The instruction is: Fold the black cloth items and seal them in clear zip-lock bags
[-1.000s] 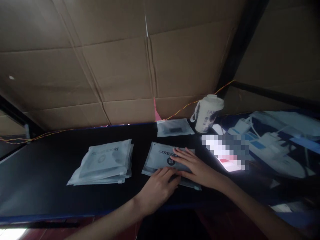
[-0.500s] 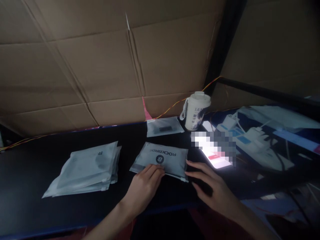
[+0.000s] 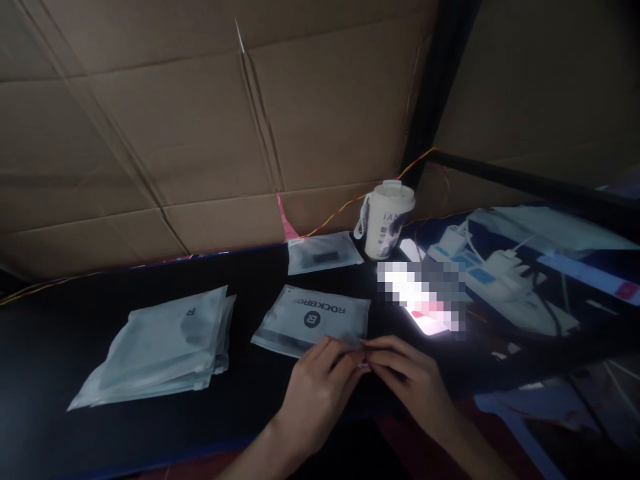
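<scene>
A frosted zip bag (image 3: 320, 310) printed ROCKBROS lies on the black table, its lettering upside down to me. My left hand (image 3: 323, 377) is closed on its near edge, toward the right corner. Fingertips of my right hand (image 3: 407, 373) pinch that same near right corner, touching the left fingers. The slider of the bag is mostly hidden by my fingers. To the left lies a pile of similar frosted zip bags (image 3: 165, 340). Another zip bag (image 3: 323, 252), with a small dark item inside, rests behind the one I hold.
A white lidded cup (image 3: 389, 223) with a strap stands at the back. Right of my hands lies a lit phone (image 3: 425, 320), partly blurred out. Beyond it are white power strips (image 3: 520, 293) with plugs and cables. A cardboard wall (image 3: 200, 133) closes the back.
My left hand has slid right along the near edge of the bag to its corner. My right hand has closed there, and the fingers of both hands now meet.
</scene>
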Action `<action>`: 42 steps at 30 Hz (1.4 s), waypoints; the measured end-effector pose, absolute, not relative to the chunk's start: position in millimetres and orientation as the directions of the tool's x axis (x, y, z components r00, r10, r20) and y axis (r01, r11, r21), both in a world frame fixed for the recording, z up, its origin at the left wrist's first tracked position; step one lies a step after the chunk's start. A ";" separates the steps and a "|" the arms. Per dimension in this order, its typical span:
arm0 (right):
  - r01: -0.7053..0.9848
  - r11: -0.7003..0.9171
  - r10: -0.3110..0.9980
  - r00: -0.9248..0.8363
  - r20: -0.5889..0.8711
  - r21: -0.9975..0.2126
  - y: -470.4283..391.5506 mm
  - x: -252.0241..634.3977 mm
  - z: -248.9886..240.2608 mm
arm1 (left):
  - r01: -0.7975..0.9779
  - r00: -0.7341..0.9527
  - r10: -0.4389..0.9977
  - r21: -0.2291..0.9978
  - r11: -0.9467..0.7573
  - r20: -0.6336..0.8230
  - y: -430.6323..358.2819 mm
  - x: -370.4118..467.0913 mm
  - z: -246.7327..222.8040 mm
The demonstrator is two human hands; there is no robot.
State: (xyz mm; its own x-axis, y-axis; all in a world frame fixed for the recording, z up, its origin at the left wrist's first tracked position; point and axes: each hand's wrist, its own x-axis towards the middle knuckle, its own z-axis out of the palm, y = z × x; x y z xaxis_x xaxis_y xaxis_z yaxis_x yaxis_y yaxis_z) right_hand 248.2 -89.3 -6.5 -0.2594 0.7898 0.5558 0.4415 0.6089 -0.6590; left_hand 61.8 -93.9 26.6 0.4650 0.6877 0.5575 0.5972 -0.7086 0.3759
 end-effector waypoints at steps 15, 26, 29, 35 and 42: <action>0.449 0.475 0.865 -0.079 0.495 -0.757 -81.8 289.1 -10.5 | 0.785 0.401 0.739 0.212 -0.582 0.542 -87.9 -0.2 31.5; 0.477 0.415 0.906 -0.140 0.399 -0.775 -69.8 289.7 -3.0 | 0.861 0.252 0.825 0.273 -0.430 0.506 -104.6 -35.4 19.2; 0.577 0.479 0.878 -0.303 0.371 -0.662 -70.6 297.0 1.3 | 0.869 0.247 0.852 0.283 -0.405 0.461 -106.6 -36.0 11.4; 0.750 0.504 0.863 -0.416 0.288 -0.427 -86.0 291.9 20.5 | 0.858 0.305 0.847 0.260 -0.443 0.436 -110.6 -32.4 3.2; 0.701 0.608 0.794 -0.525 0.308 -0.373 -71.4 238.0 21.3 | 0.811 0.464 0.778 0.149 -0.566 0.424 -99.3 -15.7 16.5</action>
